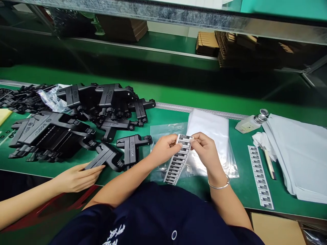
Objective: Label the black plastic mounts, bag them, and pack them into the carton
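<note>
A long strip of black-and-white labels (176, 163) slants down toward my body, above the clear plastic bags (211, 124). My left hand (166, 148) is closed on the strip's upper left edge, thumb on its face. At the top right corner, my right hand (204, 146) pinches the strip's edge; whether a single label is lifting there I cannot tell. Left of my hands lies a black Bosch bracket (132, 149). A co-worker's hand (79, 178) reaches in from the left and holds another black bracket (104, 158).
Stacked black brackets (51, 132) and small black parts (22, 98) fill the left side. On the right are a second label strip (260, 177), a brush (268, 163), a bottle (251, 122) and white sheets (298, 153). A metal shelf edge (163, 15) crosses above.
</note>
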`<state>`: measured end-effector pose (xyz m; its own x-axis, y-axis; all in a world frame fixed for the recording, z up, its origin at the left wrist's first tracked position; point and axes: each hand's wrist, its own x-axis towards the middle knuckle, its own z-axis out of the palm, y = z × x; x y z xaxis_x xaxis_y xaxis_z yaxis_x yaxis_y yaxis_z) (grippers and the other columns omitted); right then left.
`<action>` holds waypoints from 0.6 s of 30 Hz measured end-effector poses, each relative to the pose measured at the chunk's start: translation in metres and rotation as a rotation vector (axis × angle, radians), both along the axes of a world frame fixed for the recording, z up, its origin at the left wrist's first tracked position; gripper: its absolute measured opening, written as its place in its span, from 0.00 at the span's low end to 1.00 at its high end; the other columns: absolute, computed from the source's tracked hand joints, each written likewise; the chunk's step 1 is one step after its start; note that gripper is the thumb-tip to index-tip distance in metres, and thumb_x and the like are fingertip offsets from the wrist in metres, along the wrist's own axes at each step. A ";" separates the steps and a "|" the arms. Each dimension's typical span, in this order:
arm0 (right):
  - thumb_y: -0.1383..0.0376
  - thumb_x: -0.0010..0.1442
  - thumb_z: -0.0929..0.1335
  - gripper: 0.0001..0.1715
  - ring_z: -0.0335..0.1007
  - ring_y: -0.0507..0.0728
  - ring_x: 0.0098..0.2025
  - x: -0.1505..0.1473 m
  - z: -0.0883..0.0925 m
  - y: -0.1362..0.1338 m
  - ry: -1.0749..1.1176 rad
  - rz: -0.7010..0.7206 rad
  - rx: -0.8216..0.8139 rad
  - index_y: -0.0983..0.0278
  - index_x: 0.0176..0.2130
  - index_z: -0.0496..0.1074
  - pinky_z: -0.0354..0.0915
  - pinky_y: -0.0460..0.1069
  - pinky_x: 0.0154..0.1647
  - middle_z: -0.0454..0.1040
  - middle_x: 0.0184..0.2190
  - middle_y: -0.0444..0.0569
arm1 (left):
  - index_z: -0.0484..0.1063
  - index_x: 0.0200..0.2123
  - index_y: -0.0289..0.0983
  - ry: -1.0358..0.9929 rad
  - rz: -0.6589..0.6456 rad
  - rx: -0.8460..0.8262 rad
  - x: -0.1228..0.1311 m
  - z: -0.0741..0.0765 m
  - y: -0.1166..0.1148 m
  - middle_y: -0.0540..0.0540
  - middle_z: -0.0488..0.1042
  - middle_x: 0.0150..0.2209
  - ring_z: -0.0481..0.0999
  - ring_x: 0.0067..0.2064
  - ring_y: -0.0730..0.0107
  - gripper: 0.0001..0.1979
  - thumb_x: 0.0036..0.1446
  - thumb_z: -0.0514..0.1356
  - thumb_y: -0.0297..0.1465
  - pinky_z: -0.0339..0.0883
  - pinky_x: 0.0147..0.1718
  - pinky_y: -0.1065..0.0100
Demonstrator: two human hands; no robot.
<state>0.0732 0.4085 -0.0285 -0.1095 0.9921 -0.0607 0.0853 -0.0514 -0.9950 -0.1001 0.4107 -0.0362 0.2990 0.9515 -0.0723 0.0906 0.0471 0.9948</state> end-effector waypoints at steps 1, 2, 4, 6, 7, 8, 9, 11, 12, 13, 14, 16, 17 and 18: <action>0.60 0.58 0.68 0.08 0.66 0.52 0.26 0.000 0.000 0.000 0.005 0.005 0.007 0.62 0.31 0.71 0.63 0.47 0.29 0.70 0.23 0.42 | 0.71 0.28 0.35 -0.001 0.012 0.001 0.001 0.000 0.000 0.49 0.72 0.26 0.72 0.31 0.69 0.07 0.52 0.58 0.33 0.64 0.30 0.70; 0.59 0.58 0.68 0.08 0.67 0.52 0.27 0.000 0.000 -0.001 0.009 0.014 0.014 0.62 0.32 0.72 0.65 0.48 0.30 0.72 0.24 0.43 | 0.72 0.29 0.35 -0.007 0.025 0.004 0.001 0.001 0.001 0.49 0.73 0.27 0.73 0.32 0.68 0.07 0.52 0.58 0.32 0.65 0.31 0.70; 0.59 0.58 0.68 0.09 0.68 0.53 0.29 0.001 -0.002 -0.003 0.012 0.059 0.010 0.62 0.34 0.73 0.66 0.48 0.32 0.73 0.26 0.44 | 0.72 0.29 0.34 -0.018 0.057 0.007 0.001 0.001 0.004 0.49 0.74 0.28 0.73 0.32 0.68 0.07 0.52 0.56 0.31 0.65 0.32 0.70; 0.59 0.58 0.68 0.09 0.68 0.53 0.28 0.000 -0.004 -0.005 0.000 0.133 -0.029 0.62 0.33 0.73 0.65 0.48 0.31 0.73 0.25 0.44 | 0.72 0.29 0.34 -0.028 0.081 0.002 0.000 0.001 0.006 0.49 0.74 0.28 0.73 0.31 0.69 0.07 0.52 0.57 0.31 0.65 0.31 0.70; 0.59 0.57 0.68 0.09 0.66 0.52 0.27 0.000 -0.006 -0.006 -0.008 0.159 -0.052 0.62 0.31 0.72 0.64 0.48 0.30 0.72 0.24 0.43 | 0.72 0.29 0.34 -0.034 0.089 -0.003 0.000 0.000 0.007 0.49 0.74 0.27 0.73 0.31 0.69 0.07 0.51 0.57 0.32 0.65 0.31 0.70; 0.59 0.56 0.69 0.09 0.65 0.52 0.26 0.000 -0.007 -0.007 -0.013 0.170 -0.070 0.62 0.29 0.71 0.62 0.47 0.28 0.71 0.22 0.43 | 0.72 0.29 0.34 -0.046 0.094 -0.008 0.000 -0.001 0.008 0.49 0.74 0.27 0.73 0.30 0.70 0.07 0.51 0.57 0.32 0.65 0.31 0.70; 0.59 0.55 0.69 0.09 0.64 0.51 0.24 -0.001 -0.008 -0.008 -0.016 0.164 -0.080 0.62 0.28 0.70 0.61 0.47 0.27 0.70 0.21 0.42 | 0.72 0.30 0.34 -0.066 0.095 -0.012 -0.001 -0.002 0.008 0.49 0.74 0.27 0.73 0.30 0.70 0.07 0.51 0.58 0.33 0.65 0.30 0.70; 0.60 0.55 0.69 0.10 0.63 0.51 0.24 0.000 -0.010 -0.007 -0.002 0.132 -0.083 0.62 0.27 0.69 0.60 0.47 0.26 0.68 0.20 0.41 | 0.72 0.31 0.34 -0.110 0.079 -0.024 -0.001 -0.005 0.006 0.49 0.75 0.28 0.73 0.30 0.69 0.08 0.51 0.59 0.34 0.66 0.31 0.70; 0.59 0.55 0.69 0.10 0.64 0.51 0.24 0.000 -0.010 -0.007 0.014 0.118 -0.083 0.62 0.27 0.69 0.61 0.47 0.27 0.69 0.20 0.41 | 0.72 0.31 0.34 -0.125 0.057 -0.037 -0.001 -0.006 0.004 0.48 0.75 0.28 0.74 0.30 0.68 0.09 0.52 0.60 0.35 0.66 0.31 0.69; 0.59 0.55 0.70 0.10 0.65 0.52 0.24 0.001 -0.010 -0.006 0.033 0.105 -0.083 0.62 0.27 0.68 0.62 0.47 0.27 0.69 0.20 0.41 | 0.72 0.31 0.34 -0.133 0.023 -0.054 -0.001 -0.007 0.002 0.48 0.76 0.28 0.74 0.31 0.67 0.09 0.52 0.60 0.35 0.67 0.32 0.69; 0.59 0.55 0.70 0.10 0.66 0.52 0.24 0.002 -0.010 -0.004 0.051 0.096 -0.083 0.62 0.27 0.68 0.63 0.48 0.28 0.70 0.20 0.41 | 0.72 0.30 0.34 -0.133 -0.016 -0.074 -0.001 -0.008 -0.001 0.47 0.77 0.28 0.75 0.31 0.67 0.09 0.51 0.60 0.35 0.67 0.32 0.68; 0.59 0.55 0.70 0.11 0.67 0.52 0.24 0.005 -0.010 -0.003 0.071 0.085 -0.082 0.62 0.26 0.68 0.65 0.48 0.29 0.70 0.20 0.42 | 0.73 0.30 0.34 -0.112 -0.059 -0.100 0.000 -0.009 -0.004 0.47 0.77 0.29 0.75 0.32 0.66 0.08 0.51 0.60 0.33 0.68 0.33 0.68; 0.58 0.55 0.70 0.11 0.67 0.52 0.25 0.006 -0.010 -0.002 0.072 0.085 -0.080 0.62 0.26 0.68 0.65 0.48 0.29 0.70 0.20 0.42 | 0.73 0.30 0.34 -0.099 -0.056 -0.101 0.000 -0.010 -0.005 0.47 0.77 0.29 0.76 0.32 0.66 0.07 0.51 0.59 0.33 0.68 0.33 0.67; 0.58 0.56 0.69 0.11 0.67 0.52 0.25 0.006 -0.010 -0.002 0.068 0.086 -0.076 0.62 0.27 0.69 0.65 0.48 0.30 0.70 0.21 0.42 | 0.74 0.30 0.34 -0.090 -0.040 -0.097 0.000 -0.011 -0.006 0.47 0.77 0.29 0.76 0.32 0.66 0.07 0.51 0.59 0.32 0.68 0.34 0.67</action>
<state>0.0796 0.4067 -0.0389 -0.2007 0.9717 -0.1245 0.0254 -0.1218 -0.9922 -0.1002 0.4051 -0.0469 0.3455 0.9287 -0.1347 0.0049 0.1417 0.9899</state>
